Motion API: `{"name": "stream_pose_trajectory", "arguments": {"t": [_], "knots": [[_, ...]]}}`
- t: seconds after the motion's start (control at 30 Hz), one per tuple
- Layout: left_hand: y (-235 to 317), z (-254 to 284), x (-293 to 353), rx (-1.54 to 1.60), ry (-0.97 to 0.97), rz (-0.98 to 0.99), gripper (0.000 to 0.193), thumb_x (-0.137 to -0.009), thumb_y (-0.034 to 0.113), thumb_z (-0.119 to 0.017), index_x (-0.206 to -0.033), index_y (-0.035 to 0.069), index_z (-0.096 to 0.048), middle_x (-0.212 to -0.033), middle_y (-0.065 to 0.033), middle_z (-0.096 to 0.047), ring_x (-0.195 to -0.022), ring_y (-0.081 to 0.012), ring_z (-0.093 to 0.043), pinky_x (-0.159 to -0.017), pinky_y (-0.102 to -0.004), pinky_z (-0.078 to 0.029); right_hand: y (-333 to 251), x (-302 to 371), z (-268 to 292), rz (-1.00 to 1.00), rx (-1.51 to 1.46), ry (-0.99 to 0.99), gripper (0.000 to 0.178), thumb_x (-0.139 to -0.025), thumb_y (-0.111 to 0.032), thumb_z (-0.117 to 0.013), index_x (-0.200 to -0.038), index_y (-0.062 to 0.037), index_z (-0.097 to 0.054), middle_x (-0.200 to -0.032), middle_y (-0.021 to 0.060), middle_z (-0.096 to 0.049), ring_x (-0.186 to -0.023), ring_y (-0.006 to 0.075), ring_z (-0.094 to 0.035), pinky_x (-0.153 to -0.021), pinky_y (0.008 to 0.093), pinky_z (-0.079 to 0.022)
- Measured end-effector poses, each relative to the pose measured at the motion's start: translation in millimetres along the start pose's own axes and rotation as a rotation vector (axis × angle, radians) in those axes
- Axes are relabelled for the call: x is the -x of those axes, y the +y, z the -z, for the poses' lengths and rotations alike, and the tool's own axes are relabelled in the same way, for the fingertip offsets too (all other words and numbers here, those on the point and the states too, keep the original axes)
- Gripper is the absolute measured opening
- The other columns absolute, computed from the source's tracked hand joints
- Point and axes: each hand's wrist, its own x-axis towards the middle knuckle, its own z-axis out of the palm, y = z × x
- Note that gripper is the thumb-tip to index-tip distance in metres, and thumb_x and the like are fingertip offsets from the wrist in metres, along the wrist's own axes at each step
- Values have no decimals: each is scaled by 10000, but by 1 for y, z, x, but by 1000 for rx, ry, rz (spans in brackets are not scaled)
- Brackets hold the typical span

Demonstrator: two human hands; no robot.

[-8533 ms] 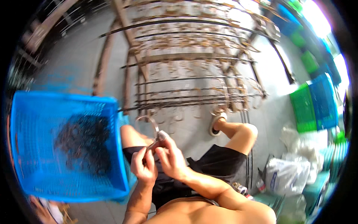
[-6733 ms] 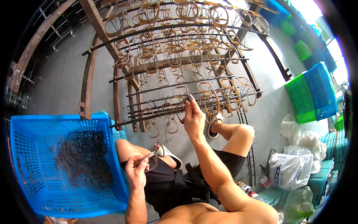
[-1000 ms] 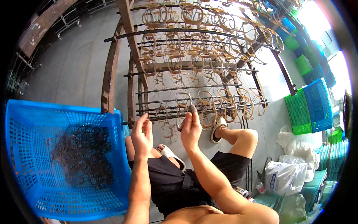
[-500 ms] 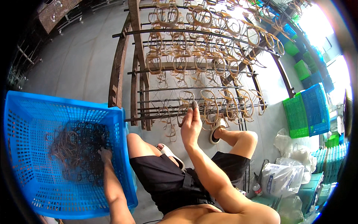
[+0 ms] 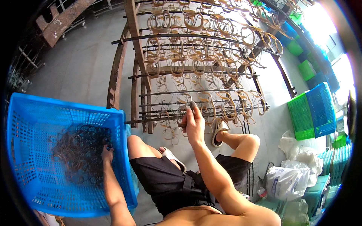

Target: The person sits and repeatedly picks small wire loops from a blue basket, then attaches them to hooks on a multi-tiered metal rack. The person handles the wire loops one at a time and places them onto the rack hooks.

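My left hand (image 5: 107, 154) is inside a large blue plastic basket (image 5: 68, 101), at the right edge of a tangle of thin dark strands (image 5: 81, 150). Its fingers look curled, and what they grip is too small to make out. My right hand (image 5: 194, 126) is raised at the lower front rod of the rack, fingers pressed together beside a tan loop (image 5: 181, 117). A dark grey covering sits on one fingertip. Whether the fingers pinch that loop or something thin is hidden. More tan loops (image 5: 206, 107) hang along the same rod to the right.
A brown rack (image 5: 114, 88) ahead carries several black rods (image 5: 196, 36) hung with rows of tan loops. Green and blue baskets (image 5: 313, 111) stand at the right, with white plastic bags (image 5: 288, 182) nearer to me. My knees flank the space below the rack.
My left hand has drawn back slightly toward me along the tangle, and its fingers show more. My right hand remains at the rod, a little lower. The whole view has shifted slightly.
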Motion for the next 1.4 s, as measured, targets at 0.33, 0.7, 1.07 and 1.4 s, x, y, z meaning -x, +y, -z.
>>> {"name": "stream_pose_trajectory", "arguments": {"t": [0.33, 0.7, 1.07, 1.4], "knots": [[22, 55, 59, 352, -55, -288, 261, -792, 247, -565, -940, 39, -620, -842, -100, -641, -796, -236, -599, -724, -342, -455, -1, 80, 1, 720, 942, 146, 454, -797, -50, -622, -1202, 31, -434, -1041, 181, -442, -954, 317, -478, -822, 399, -420], [98, 87, 172, 1359, -777, -457, 408, -672, 246, -683, -980, 10, -554, -846, -136, -624, -757, -232, -617, -688, -310, -495, 28, 101, -125, 562, 343, -719, 560, -853, -283, -597, -1305, -19, -400, -1167, 224, -456, -1059, 379, -462, -902, 435, -394], [111, 68, 194, 1540, -747, -590, 323, -734, 221, -660, -989, 68, -534, -907, -127, -576, -782, -213, -513, -684, -334, -417, 60, 82, -116, 550, 450, -519, 434, -878, -266, -596, -1216, -13, -494, -1154, 197, -442, -1064, 284, -473, -874, 350, -406], [145, 51, 234, 301, 155, -1016, 214, -675, -8, -616, -839, 41, -488, -856, -99, -511, -795, -233, -525, -721, -326, -427, 41, 99, -122, -389, -180, -808, 305, -935, -187, -510, -1188, -19, -476, -847, 71, -584, -698, 107, -552, -535, 244, -453]]}}
